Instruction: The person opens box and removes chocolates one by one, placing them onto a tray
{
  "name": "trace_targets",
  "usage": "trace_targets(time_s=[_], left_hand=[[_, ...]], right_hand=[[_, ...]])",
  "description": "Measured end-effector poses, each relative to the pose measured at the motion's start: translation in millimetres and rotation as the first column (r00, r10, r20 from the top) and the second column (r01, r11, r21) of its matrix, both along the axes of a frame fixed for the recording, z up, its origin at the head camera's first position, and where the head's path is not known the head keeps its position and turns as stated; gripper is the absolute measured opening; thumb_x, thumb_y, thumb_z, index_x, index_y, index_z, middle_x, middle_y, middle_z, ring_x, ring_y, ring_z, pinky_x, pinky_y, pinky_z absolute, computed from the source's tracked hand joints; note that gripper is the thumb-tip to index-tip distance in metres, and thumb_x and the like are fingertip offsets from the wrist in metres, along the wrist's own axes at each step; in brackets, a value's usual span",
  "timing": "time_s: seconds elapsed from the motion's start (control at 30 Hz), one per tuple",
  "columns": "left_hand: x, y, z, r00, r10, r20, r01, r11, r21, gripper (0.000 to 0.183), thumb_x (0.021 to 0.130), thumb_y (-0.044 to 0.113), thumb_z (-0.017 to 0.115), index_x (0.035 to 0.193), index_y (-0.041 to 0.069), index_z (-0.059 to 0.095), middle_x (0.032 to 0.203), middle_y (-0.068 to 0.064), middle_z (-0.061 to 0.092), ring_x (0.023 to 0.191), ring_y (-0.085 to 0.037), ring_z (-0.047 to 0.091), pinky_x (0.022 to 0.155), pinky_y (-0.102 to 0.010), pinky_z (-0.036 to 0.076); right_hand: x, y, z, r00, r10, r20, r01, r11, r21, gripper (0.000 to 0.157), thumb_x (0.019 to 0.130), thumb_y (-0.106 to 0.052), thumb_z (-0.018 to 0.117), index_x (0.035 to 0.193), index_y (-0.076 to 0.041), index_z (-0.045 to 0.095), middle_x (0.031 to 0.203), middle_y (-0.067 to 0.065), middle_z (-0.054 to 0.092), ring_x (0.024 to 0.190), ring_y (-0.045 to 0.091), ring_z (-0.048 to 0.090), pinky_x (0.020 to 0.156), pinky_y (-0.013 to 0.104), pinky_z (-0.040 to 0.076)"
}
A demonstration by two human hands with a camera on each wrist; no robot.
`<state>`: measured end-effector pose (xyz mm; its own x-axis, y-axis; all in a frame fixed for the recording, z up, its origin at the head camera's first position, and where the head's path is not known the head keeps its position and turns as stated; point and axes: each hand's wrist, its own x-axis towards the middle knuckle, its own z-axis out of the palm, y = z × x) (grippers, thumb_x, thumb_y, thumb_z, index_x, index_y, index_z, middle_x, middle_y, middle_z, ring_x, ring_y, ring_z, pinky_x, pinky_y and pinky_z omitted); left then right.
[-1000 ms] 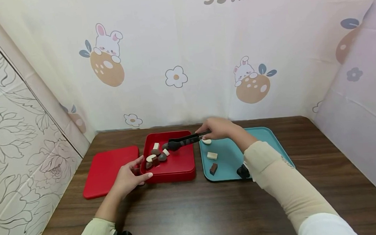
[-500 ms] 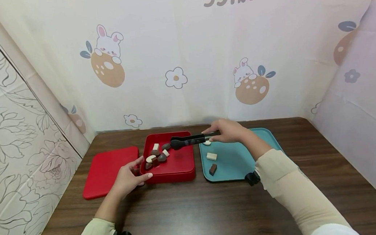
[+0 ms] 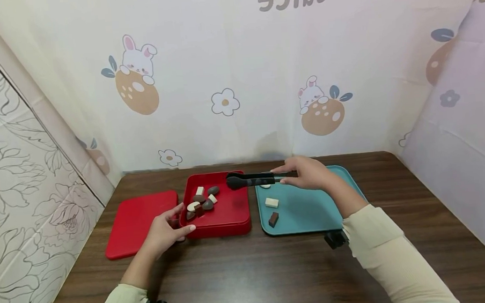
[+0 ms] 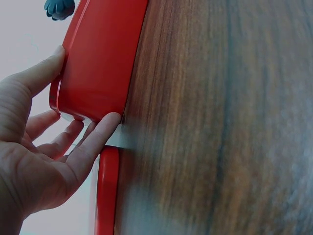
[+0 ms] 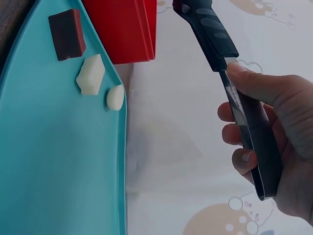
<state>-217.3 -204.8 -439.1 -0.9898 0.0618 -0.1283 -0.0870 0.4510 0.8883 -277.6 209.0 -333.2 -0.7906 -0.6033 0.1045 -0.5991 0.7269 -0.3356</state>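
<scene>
My right hand [image 3: 307, 173] holds black tongs [image 3: 253, 180] level above the gap between the red box [image 3: 238, 213] and the blue tray [image 3: 310, 208]. The tongs' arms lie close together, and no piece shows at their tips. With thumb at the front wall and fingers at the side, my left hand [image 3: 163, 230] holds the box's near left corner. Several chocolate pieces [image 3: 199, 210], brown and white, cluster in the box's left half. On the tray lie a brown block [image 3: 274, 219], a white block [image 3: 272, 202] and a white rounded piece [image 5: 115, 98].
A flat red lid [image 3: 139, 224] lies left of the box. All of these stand on a dark wooden table [image 3: 255, 272]. A printed cloth [image 3: 219, 54] hangs behind the table's back edge.
My right hand has drawn the tongs up and rightward, away from the pieces in the red box. A dark piece remains where their tips were. My left hand stays at the box corner.
</scene>
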Motion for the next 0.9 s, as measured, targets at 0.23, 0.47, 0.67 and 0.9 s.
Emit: trace_targets(time_s=[0.23,0.47,0.67,0.9], left_hand=[[-0.1,0.2,-0.4,1.0,0.004,0.0,-0.004,1.0,-0.003,0.087,0.076,0.032,0.085,0.149,0.013,0.041,0.133,-0.022,0.052,0.105,-0.031,0.058,0.069,-0.036,0.059],[0.0,0.8,0.3,1.0,0.003,0.007,-0.004,1.0,0.012,0.085,0.078,0.028,0.084,0.15,0.014,0.041,0.137,-0.022,0.049,0.111,-0.033,0.056,0.069,-0.036,0.059],[-0.3,0.5,0.5,1.0,-0.002,0.002,0.002,1.0,0.014,0.087,0.077,0.031,0.084,0.15,0.014,0.041,0.138,-0.022,0.049,0.112,-0.035,0.055,0.07,-0.036,0.059],[0.4,0.6,-1.6,1.0,-0.008,-0.001,0.008,1.0,0.01,0.087,0.077,0.03,0.084,0.15,0.013,0.041,0.136,-0.022,0.05,0.111,-0.035,0.056,0.069,-0.037,0.059]], right_hand=[[12.7,15.3,-4.8,0.997,-0.06,-0.038,0.058,0.996,-0.061,0.038,0.089,-0.019,0.073,0.126,-0.015,0.068,0.069,-0.004,0.044,0.059,0.014,0.041,0.052,0.03,0.036],[19.1,30.5,-16.8,0.994,-0.099,-0.045,0.093,0.987,-0.129,0.039,0.09,-0.014,0.072,0.128,-0.011,0.066,0.07,-0.003,0.043,0.059,0.015,0.038,0.053,0.03,0.036],[22.2,45.6,-30.3,0.985,-0.155,-0.073,0.14,0.974,-0.176,0.039,0.09,-0.012,0.071,0.128,-0.007,0.065,0.072,-0.002,0.046,0.06,0.015,0.038,0.055,0.03,0.036],[28.4,63.3,-45.3,0.965,-0.256,-0.06,0.244,0.957,-0.159,0.042,0.091,-0.016,0.071,0.132,-0.01,0.063,0.075,0.0,0.05,0.059,0.015,0.04,0.053,0.031,0.035]])
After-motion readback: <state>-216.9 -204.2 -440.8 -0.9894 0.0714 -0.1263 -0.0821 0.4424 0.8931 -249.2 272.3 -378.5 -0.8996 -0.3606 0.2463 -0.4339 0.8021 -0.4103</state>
